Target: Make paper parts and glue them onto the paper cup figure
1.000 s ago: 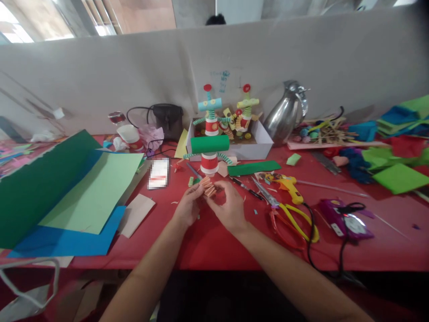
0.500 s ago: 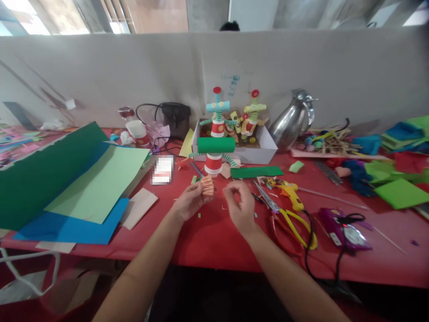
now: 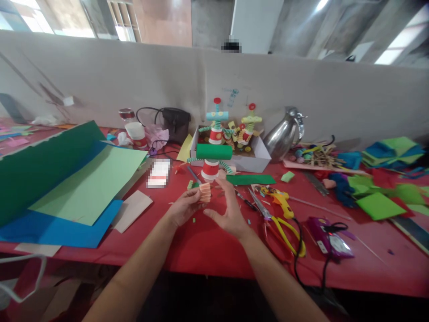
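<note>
Peach folded paper spring (image 3: 204, 192) pinched in left hand (image 3: 182, 208); right hand (image 3: 229, 212) open.

Soft daylight from upper-left windows, blown-out glare, slight blur, wide-angle edge distortion.

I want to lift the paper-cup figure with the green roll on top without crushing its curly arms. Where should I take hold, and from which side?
Probably grip the red-and-white cup at the figure's base, from the front, low down. The spiral arms stick out sideways and the green roll lies across the top, so both sides and the top are awkward; the box blocks the back.
</note>
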{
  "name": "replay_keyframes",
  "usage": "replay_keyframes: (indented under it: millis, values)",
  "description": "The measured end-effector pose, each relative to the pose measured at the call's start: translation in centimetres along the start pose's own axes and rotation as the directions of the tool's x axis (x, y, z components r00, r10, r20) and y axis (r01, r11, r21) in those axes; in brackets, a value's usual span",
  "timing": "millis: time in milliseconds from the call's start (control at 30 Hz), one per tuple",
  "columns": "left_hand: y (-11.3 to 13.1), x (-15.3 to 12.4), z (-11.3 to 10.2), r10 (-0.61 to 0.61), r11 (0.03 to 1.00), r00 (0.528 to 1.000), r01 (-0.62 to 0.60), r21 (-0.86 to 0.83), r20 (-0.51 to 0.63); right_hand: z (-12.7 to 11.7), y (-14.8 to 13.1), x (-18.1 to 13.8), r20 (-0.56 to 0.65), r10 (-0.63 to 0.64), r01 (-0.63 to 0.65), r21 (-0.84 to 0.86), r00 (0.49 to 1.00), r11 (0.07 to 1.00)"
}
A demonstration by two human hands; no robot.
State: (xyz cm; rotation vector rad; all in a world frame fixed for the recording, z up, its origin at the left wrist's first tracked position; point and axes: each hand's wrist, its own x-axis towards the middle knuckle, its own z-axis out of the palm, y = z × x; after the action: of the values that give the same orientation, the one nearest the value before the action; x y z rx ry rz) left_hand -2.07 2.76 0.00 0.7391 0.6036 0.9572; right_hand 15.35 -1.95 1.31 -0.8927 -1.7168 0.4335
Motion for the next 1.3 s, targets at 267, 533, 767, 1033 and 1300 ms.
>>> replay_keyframes:
  millis: [267,533,767,1033,1300]
  values:
    - [-0.3,0.0,0.3,0.008,1.0,0.998,-0.009,0.014,0.07,0.2,0.3,0.0,0.003,-0.01,0.01,-0.066,1.0,0.998]
    - [-0.4,-0.1,0.7,-0.002,0.997,0.987,-0.01,0.072,0.161,0.1,0.5,0.3,-0.115,-0.047,0.029,-0.151,0.992,0.988]
    - [-0.6,-0.3,1.0,0.031,0.977,0.987,-0.064,0.202,0.159,0.2,0.8,-0.1,-0.123,-0.098,0.051,-0.344,0.988,0.938]
    - [-1.1,0.0,0.9,0.12,0.917,0.989,-0.146,0.371,0.091,0.1,1.3,-0.4,-0.032,-0.08,0.063,-0.363,0.996,0.93]
    - [-2.8,0.4,1.4,0.378,0.482,0.901,-0.388,0.786,0.213,-1.1,1.5,-2.5,0.129,0.045,0.031,-0.529,0.991,0.848]
